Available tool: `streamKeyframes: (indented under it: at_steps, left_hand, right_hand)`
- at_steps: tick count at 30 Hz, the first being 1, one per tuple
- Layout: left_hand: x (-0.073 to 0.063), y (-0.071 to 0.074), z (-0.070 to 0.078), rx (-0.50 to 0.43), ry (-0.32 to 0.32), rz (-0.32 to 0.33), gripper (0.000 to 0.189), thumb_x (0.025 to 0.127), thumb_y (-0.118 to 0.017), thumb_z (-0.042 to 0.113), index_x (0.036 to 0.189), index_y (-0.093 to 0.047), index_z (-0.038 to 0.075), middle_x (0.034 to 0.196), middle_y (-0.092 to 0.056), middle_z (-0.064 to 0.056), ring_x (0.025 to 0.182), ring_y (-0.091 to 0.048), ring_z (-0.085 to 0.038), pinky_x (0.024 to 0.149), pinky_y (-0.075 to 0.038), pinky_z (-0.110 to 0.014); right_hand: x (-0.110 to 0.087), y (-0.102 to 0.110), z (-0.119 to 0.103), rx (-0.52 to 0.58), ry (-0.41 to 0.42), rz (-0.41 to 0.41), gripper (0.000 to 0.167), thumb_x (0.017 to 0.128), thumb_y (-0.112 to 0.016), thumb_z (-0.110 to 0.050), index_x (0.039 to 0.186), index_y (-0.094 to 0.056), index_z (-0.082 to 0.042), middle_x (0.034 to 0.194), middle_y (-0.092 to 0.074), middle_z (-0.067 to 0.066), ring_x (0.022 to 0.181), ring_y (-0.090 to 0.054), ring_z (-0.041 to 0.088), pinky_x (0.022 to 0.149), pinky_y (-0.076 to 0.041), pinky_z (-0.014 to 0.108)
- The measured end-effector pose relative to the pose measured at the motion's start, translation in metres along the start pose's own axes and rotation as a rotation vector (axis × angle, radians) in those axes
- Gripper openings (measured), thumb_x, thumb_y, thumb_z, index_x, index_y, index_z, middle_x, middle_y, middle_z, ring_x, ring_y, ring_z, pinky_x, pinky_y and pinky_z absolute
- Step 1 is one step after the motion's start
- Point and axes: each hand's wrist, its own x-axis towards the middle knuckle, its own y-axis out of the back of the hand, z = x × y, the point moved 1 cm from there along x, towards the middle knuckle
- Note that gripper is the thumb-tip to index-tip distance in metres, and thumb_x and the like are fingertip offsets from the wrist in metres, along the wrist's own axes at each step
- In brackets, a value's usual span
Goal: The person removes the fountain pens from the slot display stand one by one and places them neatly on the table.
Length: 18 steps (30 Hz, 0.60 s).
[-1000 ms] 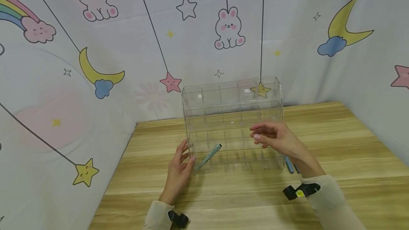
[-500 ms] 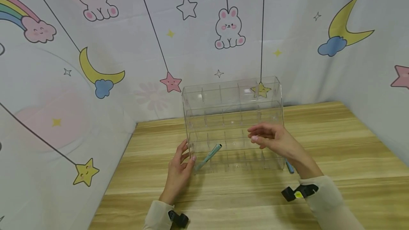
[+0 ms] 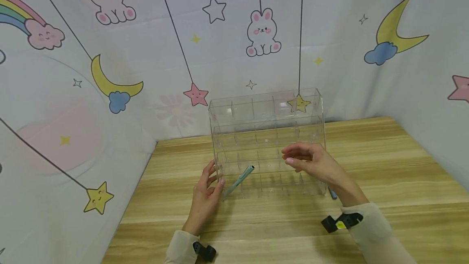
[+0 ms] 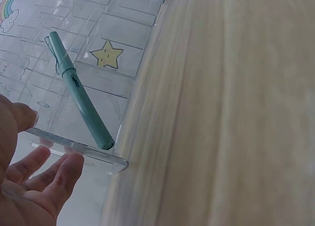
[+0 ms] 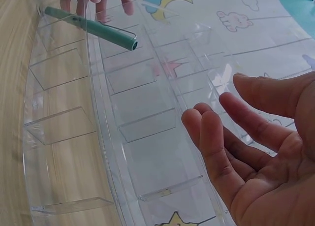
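A clear acrylic pen organizer (image 3: 269, 122) with tiered compartments stands on the wooden table. My left hand (image 3: 206, 199) holds its left side panel (image 4: 74, 147), thumb on one face and fingers on the other. Leaning in the front left compartment is a teal pen (image 3: 239, 179), tilted with its clip end up. In front of the organizer's right half hovers my right hand (image 3: 311, 161). Its fingers are loosely bent and apart, holding nothing, as the right wrist view also shows. A blue pen (image 3: 333, 194) lies on the table by the organizer's right corner, partly hidden by my right forearm.
The wood-grain table (image 3: 264, 227) extends in front and to both sides. Behind and beside it hangs a white curtain (image 3: 227, 64) printed with rabbits, moons and stars. A small black camera (image 3: 207, 251) sits at my left wrist, another black camera (image 3: 329, 224) at my right.
My right hand has drifted slightly left and down in front of the organizer. Its forearm now covers more of the blue pens on the table. The left hand and teal pen have stayed put.
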Motion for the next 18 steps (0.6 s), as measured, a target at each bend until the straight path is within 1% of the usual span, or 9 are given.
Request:
streamKeyframes:
  at_steps: [5,9,11,13,18]
  left_hand:
    - [-0.0001,0.0000,-0.0002,-0.003,-0.003,0.003,0.069,0.103,-0.072,0.009,0.164,-0.042,0.019,0.153,-0.060,-0.026,0.127,-0.071,-0.045,0.085,-0.065,-0.033]
    - [-0.0006,-0.0006,-0.0012,-0.019,0.004,-0.005,0.070,0.103,-0.071,0.008,0.165,-0.041,0.021,0.154,-0.058,-0.025,0.129,-0.070,-0.045,0.085,-0.065,-0.032]
    - [-0.0007,-0.0010,-0.0020,-0.026,0.007,-0.008,0.070,0.103,-0.071,0.007,0.165,-0.041,0.022,0.155,-0.058,-0.024,0.130,-0.070,-0.045,0.086,-0.065,-0.032]
    - [-0.0005,-0.0012,-0.0027,-0.031,0.009,-0.010,0.071,0.104,-0.070,0.007,0.165,-0.040,0.023,0.155,-0.058,-0.023,0.130,-0.069,-0.045,0.086,-0.065,-0.031]
    - [-0.0001,-0.0014,-0.0030,-0.027,0.015,-0.010,0.070,0.104,-0.071,0.008,0.165,-0.041,0.023,0.155,-0.058,-0.023,0.130,-0.069,-0.045,0.086,-0.065,-0.032]
  right_hand:
    - [0.0008,-0.0025,0.0003,-0.005,0.007,0.000,0.038,0.106,-0.069,-0.017,0.138,-0.065,0.003,0.137,-0.069,0.030,0.108,-0.074,0.010,0.084,-0.064,0.033]
    - [0.0006,-0.0041,0.0008,-0.012,0.000,-0.002,0.036,0.106,-0.069,-0.017,0.138,-0.066,0.001,0.137,-0.069,0.028,0.108,-0.073,0.008,0.084,-0.063,0.031]
    - [0.0006,-0.0049,0.0006,-0.010,-0.003,-0.002,0.036,0.106,-0.069,-0.018,0.137,-0.067,0.001,0.138,-0.069,0.028,0.109,-0.073,0.009,0.085,-0.063,0.031]
    - [0.0007,-0.0057,0.0003,-0.006,-0.004,-0.001,0.036,0.106,-0.069,-0.018,0.137,-0.067,0.000,0.138,-0.069,0.028,0.111,-0.073,0.012,0.085,-0.063,0.031]
    - [0.0009,-0.0082,0.0002,0.000,-0.011,0.003,0.037,0.105,-0.070,-0.018,0.137,-0.067,0.001,0.137,-0.069,0.028,0.117,-0.073,0.026,0.086,-0.063,0.029]
